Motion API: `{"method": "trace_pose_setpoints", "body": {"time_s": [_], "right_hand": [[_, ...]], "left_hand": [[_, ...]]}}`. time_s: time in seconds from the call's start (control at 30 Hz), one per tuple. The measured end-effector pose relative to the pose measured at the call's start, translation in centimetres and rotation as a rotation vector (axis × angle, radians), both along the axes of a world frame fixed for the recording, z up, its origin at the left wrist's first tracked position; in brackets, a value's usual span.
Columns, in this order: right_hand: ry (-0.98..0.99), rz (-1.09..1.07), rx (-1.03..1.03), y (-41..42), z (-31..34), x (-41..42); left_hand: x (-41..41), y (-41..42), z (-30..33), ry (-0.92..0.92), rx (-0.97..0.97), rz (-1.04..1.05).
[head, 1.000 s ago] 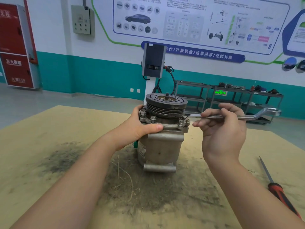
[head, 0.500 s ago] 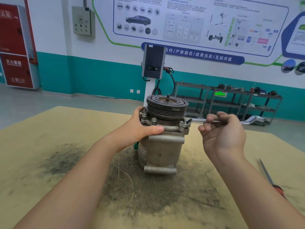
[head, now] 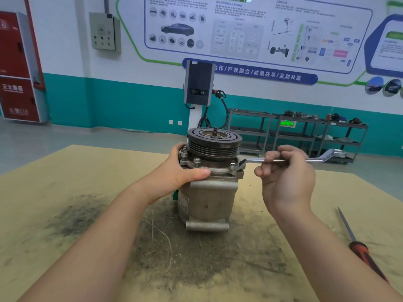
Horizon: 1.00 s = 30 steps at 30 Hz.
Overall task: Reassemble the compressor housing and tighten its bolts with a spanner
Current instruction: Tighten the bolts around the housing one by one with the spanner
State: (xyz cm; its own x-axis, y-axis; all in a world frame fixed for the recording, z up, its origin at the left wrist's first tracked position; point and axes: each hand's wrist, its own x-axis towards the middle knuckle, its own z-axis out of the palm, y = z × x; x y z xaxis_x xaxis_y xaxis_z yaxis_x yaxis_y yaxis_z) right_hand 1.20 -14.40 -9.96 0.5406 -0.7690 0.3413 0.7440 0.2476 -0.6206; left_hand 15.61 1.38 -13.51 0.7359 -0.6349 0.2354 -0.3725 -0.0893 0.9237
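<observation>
The compressor (head: 208,192) stands upright near the middle of the table (head: 65,182), with its dark grooved pulley (head: 214,142) on top and the grey metal housing below. It sits between the two hands.

The left hand (head: 183,168) grips the compressor from its left side, at the level of the flange (head: 209,167) under the pulley. The thumb lies across the front of the flange, and the fingers curl around the back, where they are mostly hidden. Two bolts (head: 197,160) stand on the flange just beside this hand.

The right hand (head: 285,173) is to the right of the compressor, near it but not touching it. Its fingers are curled around the shaft of a ring spanner (head: 283,160) and hold it almost level. The near ring end of the spanner sits on a bolt (head: 233,165) at the right front corner of the flange. The far end, which is bent, sticks out past the hand to the right.

The two hands are apart, one on each side of the compressor.

On the table, well apart to the right, lies a screwdriver (head: 359,245) with a red and black handle. The table surface around the compressor base has dark dirty marks and some dry fibres.

Behind the table is a teal and white wall with a large poster, some metal shelves (head: 305,134) and a red cabinet (head: 17,68) at the left.
</observation>
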Motion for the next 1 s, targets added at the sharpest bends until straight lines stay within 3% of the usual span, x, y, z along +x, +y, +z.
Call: {"method": "trace_pose_setpoints", "body": {"time_s": [0.07, 0.27, 0.4, 0.5, 0.6, 0.67, 0.73, 0.9, 1.0], "right_hand": [[-0.021, -0.043, -0.06, 0.3, 0.0, -0.1], [0.014, 0.085, 0.222, 0.3, -0.7, 0.1], [-0.004, 0.051, 0.199, 1.2, -1.2, -0.9], [-0.013, -0.111, -0.04, 2.8, -2.4, -2.2], [0.078, -0.403, -0.594, 5.0, -4.3, -3.2], [0.142, -0.433, -0.942, 6.3, -5.2, -3.0], [0.203, -0.406, -1.142, 7.0, -5.4, -2.5], [0.122, -0.484, -1.192, 5.9, -4.3, -3.4], [-0.102, -0.435, -0.879, 5.9, -2.7, -5.1]], "left_hand": [[-0.1, 0.0, 0.0, -0.002, -0.008, -0.002], [-0.2, -0.2, 0.0, -0.018, -0.043, 0.013], [-0.3, -0.2, 0.1, -0.037, -0.036, 0.042], [-0.7, 0.0, 0.4, -0.046, -0.016, 0.036], [-1.3, 0.1, 0.3, -0.051, -0.034, 0.073], [-1.9, -0.1, 0.0, -0.042, -0.076, 0.131], [-2.9, -0.5, -0.2, -0.051, -0.108, 0.228], [-5.2, -0.3, -0.4, -0.065, -0.114, 0.392], [-7.2, -0.2, -0.2, -0.103, -0.106, 0.464]]}}
